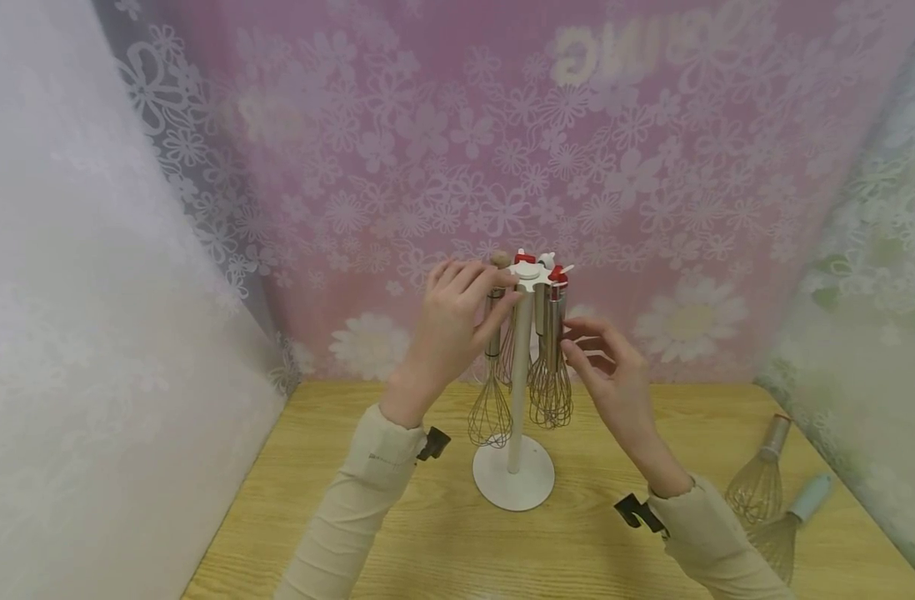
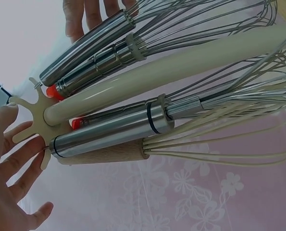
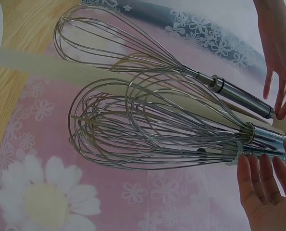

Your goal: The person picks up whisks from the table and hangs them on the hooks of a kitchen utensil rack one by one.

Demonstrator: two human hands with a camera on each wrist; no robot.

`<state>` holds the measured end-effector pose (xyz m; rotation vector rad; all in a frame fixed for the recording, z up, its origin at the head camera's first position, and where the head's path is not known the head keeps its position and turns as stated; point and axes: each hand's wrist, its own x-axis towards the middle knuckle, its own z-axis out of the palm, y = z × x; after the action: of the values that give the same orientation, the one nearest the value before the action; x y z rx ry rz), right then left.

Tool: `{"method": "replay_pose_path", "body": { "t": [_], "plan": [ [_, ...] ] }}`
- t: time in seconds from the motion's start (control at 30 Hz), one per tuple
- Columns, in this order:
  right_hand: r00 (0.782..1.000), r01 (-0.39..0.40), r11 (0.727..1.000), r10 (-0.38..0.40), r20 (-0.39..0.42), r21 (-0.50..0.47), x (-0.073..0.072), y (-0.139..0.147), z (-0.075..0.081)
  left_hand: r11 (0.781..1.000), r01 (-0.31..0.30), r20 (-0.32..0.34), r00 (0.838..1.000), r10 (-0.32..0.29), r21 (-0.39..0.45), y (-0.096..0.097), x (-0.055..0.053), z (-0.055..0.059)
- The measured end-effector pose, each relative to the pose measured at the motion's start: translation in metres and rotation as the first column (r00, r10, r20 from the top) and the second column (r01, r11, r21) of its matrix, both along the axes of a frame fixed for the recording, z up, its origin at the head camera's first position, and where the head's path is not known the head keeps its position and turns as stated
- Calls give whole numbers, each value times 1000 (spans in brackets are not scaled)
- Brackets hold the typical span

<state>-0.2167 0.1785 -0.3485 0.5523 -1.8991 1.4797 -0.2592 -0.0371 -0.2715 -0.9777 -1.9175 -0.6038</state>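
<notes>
A white whisk stand (image 1: 527,375) holds several hanging whisks. My left hand (image 1: 461,304) is at its top, thumb and fingers gripping the prongs of the hook plate (image 2: 39,115). Close beside that hand hangs a steel-handled whisk (image 1: 491,408); a wooden-handled whisk (image 2: 102,154) hangs behind it. On the stand's right side is another whisk with a shiny steel handle (image 1: 553,325). My right hand (image 1: 611,367) is beside this handle, its extended fingers and thumb tip right at the metal. Red-topped handles (image 1: 559,275) show near the plate.
On the table (image 1: 352,517), a steel-handled whisk (image 1: 761,479) and a pale blue-handled whisk (image 1: 806,500) lie at the right. The stand's round white base (image 1: 513,492) sits mid-table. Flowered cloth walls (image 1: 427,167) enclose the back and sides.
</notes>
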Motion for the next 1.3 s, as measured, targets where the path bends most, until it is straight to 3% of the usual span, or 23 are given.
{"method": "replay_pose_path", "body": {
  "t": [0.43, 0.8, 1.3],
  "plan": [
    [999, 43, 999, -43, -7, -19, 4, 11, -1, 999, -37, -24, 999, 38, 32, 7, 0, 0],
    [998, 60, 998, -60, -2, -26, 4, 23, -3, 998, -45, -2, 999, 45, 54, 10, 3, 1],
    [991, 133, 991, -132, 9, -31, 2, 64, -13, 997, -34, -38, 999, 36, 66, 14, 1, 3]
  ]
}}
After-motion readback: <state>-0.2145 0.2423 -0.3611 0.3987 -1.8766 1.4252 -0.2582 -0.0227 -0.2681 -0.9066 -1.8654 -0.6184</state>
